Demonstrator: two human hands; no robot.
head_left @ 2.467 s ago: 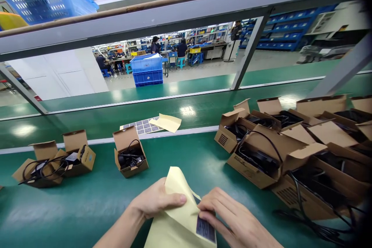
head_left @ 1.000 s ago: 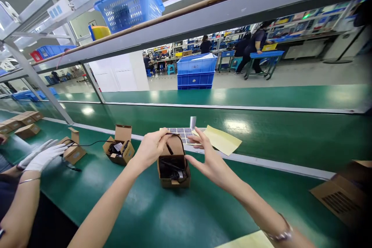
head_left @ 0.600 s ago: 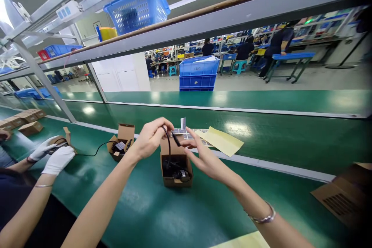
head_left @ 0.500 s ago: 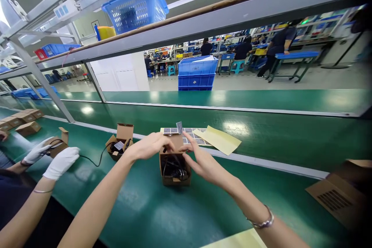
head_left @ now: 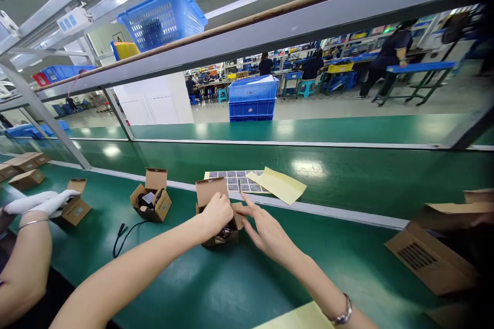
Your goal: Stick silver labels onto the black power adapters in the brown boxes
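Note:
An open cardboard box [head_left: 211, 188] with its lid raised stands in front of me, and dark cables show inside it. My left hand [head_left: 218, 216] is over the box opening, its fingers curled down; what they hold, if anything, is hidden. At the box's right side flap is my right hand [head_left: 266, 229], with its fingers apart and a small label [head_left: 240, 185] on the tip of the index finger. Behind the box lie a sheet of labels [head_left: 222, 175] and a yellow backing paper [head_left: 283, 185].
To the left stands another open box [head_left: 156, 179] with a black cable [head_left: 124, 239] beside it. A co-worker's white-gloved hands [head_left: 46, 203] are at a further box [head_left: 77, 209]. A large carton [head_left: 432, 259] sits at the right, yellow paper [head_left: 297, 317] at the front edge.
My left hand has moved from the raised lid down over the box opening. The right side flap now stands out by my right hand. The co-worker's hands have moved left, and the cable lies loose.

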